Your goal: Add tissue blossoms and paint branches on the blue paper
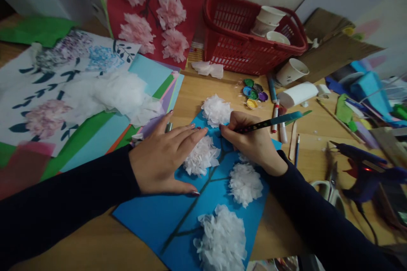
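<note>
A blue sheet [149, 220] lies at an angle on the table, with a dark branch [190, 207] on it and several white paper flowers [222, 237]. My left hand [168, 156] rests on the sheet with its fingers spread, beside a white flower [202, 156], and holds nothing. In my right hand [251, 139] is a dark patterned pen [263, 124] with a teal end, pinched between the fingers near the top of the sheet. The pen's tip is hidden by the fingers. Just above the hands sits another white flower [216, 111].
Paint pots [252, 103], markers [275, 116], scissors [330, 188] and a glue gun [365, 169] lie to the right. Behind stands a red basket [241, 55] with paper cups. Coloured papers and white tissue [117, 93] cover the left, below a red flower picture [127, 4].
</note>
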Available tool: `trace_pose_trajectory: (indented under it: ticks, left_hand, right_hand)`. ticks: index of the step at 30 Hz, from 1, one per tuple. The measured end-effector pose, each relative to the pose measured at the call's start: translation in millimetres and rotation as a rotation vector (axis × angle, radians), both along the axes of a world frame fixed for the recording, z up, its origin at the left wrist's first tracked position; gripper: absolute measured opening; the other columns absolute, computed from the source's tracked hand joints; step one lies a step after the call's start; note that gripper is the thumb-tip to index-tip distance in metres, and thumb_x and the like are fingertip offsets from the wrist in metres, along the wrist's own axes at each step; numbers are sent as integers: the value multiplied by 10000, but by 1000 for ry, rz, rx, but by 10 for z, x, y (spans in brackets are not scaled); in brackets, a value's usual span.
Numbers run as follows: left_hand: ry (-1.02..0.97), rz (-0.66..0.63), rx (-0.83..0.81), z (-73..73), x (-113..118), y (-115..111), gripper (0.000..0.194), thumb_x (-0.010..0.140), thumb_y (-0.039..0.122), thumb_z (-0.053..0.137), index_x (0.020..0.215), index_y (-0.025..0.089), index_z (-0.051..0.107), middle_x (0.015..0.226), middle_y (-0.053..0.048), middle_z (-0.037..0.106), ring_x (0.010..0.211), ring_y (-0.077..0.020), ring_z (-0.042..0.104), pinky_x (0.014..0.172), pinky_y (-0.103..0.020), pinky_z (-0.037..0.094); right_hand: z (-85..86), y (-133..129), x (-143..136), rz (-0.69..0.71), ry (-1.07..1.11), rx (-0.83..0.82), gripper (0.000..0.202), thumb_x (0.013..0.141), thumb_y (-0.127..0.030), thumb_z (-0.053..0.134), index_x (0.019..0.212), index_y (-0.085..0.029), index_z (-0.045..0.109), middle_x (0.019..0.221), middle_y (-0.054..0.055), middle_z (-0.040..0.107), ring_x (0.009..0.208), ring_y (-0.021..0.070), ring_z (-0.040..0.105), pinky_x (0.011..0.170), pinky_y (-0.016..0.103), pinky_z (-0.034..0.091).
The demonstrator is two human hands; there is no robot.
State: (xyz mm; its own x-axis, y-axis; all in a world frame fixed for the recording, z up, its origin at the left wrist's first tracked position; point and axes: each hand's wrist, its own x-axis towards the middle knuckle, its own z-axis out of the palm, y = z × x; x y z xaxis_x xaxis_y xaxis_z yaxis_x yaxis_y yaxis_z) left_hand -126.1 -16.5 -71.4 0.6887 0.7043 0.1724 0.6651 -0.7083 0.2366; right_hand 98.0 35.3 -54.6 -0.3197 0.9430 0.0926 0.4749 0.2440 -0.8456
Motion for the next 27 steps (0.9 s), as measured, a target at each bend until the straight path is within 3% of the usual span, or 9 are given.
trace_pose_trajectory:
  ticks: [8,16,27]
  left_hand:
    - [5,-12,21,-4,-9,8,1025,761,795,414,1475,103,166,1422,-200,484,1340,-298,427,1151,-520,26]
    - [-16,-8,33,-11,-2,3,1020,763,808,389,1471,106,176,1415,-200,491,1321,-301,452,1155,-520,42]
    - [-22,-3,39,-14,-3,-2,1021,764,799,402,1467,86,196,1397,-203,508,1306,-302,466,1153,-532,63]
  right_hand:
    - [32,10,36,11,-1,58,298,705,-85,575,536,-204,361,494,-82,316,458,54,286,432,224,206]
    - [-19,36,-4,-68,28,42,290,779,-178,618,587,-212,403,461,-76,410,401,64,386,407,214,256]
    - [-6,26,-83,-113,31,19,319,786,-176,645,575,-210,408,392,-80,444,341,59,397,367,192,253]
